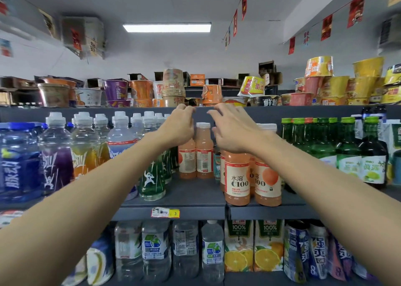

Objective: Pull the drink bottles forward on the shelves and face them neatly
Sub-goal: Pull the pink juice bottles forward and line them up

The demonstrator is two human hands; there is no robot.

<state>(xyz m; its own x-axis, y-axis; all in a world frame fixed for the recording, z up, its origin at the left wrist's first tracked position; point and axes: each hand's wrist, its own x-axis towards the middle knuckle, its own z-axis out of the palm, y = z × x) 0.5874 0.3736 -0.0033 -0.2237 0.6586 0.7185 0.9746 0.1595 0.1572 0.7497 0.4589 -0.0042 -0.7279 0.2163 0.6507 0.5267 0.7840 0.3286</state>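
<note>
A dark grey shop shelf point(191, 199) stands under a white ceiling with a lit panel point(167, 27), and noodle cups point(173, 88) crowd its top tier. On the middle tier, two peach juice bottles point(204, 153) stand far back, and two C100 bottles point(237, 177) stand at the front edge to their right. The left hand point(179, 126) and right hand point(233, 129) hover near the rear pair, fingers apart, loosely bent, gripping nothing.

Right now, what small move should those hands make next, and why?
Probably the left hand and right hand close on the two set-back pink bottles and slide them forward: bare shelf lies before them, while their neighbours stand at the edge.
</note>
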